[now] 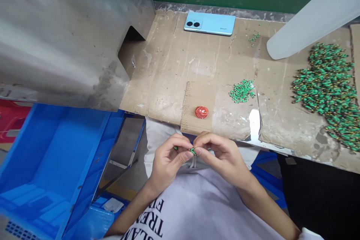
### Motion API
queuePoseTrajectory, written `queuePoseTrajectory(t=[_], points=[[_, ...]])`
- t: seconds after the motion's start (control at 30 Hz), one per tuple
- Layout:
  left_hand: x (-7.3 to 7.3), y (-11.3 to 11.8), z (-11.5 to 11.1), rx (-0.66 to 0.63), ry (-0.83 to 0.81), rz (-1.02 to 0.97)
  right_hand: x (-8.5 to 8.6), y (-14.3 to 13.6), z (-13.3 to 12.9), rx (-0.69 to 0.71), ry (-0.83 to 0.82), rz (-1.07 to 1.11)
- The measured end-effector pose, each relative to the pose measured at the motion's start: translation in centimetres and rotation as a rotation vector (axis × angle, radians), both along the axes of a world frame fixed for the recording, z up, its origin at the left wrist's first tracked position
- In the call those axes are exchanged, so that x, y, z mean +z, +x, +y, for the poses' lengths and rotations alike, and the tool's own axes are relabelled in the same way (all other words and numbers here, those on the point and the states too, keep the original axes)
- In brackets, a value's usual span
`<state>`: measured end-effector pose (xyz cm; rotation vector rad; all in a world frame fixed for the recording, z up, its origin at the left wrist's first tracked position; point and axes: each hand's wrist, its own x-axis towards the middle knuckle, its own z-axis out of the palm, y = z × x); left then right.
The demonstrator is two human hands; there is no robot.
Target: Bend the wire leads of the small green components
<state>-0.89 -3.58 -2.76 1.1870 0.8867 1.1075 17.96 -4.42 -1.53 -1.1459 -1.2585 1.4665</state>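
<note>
My left hand (172,154) and my right hand (222,157) meet in front of my shirt, just off the table's near edge. Thumb and forefinger of each are pinched together on small green pieces (192,151), mostly covered by the fingertips. Another green bit (176,148) shows by the left fingers. Beyond my hands, a small shiny red round object (201,112) sits on a cardboard strip (194,95). To its right lies a small heap of tiny green pieces (242,91). A far larger pile of green pieces with dark and yellowish ends (327,95) covers the table's right side.
Cardboard covers the worktable (163,63). A light-blue phone (210,23) lies at the back. A white tube (312,17) slants down at the right, near scattered green bits (254,38). Sheet-metal housing (70,33) stands left, above a blue crate (56,150).
</note>
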Motion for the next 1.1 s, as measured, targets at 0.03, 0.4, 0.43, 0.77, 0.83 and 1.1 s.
queuePoseTrajectory(t=[0.03, 0.4, 0.43, 0.77, 0.83, 1.1], points=[[0.0, 0.0, 0.0, -0.001, 0.002, 0.002, 0.1, 0.0, 0.0, 0.004, -0.005, -0.003], [-0.3, -0.1, -0.1, -0.009, -0.097, 0.011, 0.7, 0.4, 0.2, 0.063, -0.055, -0.026], [-0.4, -0.1, -0.2, -0.012, -0.114, -0.004, 0.8, 0.4, 0.1, 0.067, -0.049, -0.022], [-0.8, -0.3, -0.6, -0.049, -0.201, -0.106, 0.9, 0.0, 0.2, 0.058, -0.105, 0.069], [-0.7, -0.2, -0.5, -0.044, -0.198, -0.088, 1.0, 0.0, 0.3, 0.046, -0.12, 0.067], [-0.6, -0.1, -0.4, -0.064, -0.154, -0.109, 0.7, -0.1, 0.3, 0.042, -0.109, 0.078]])
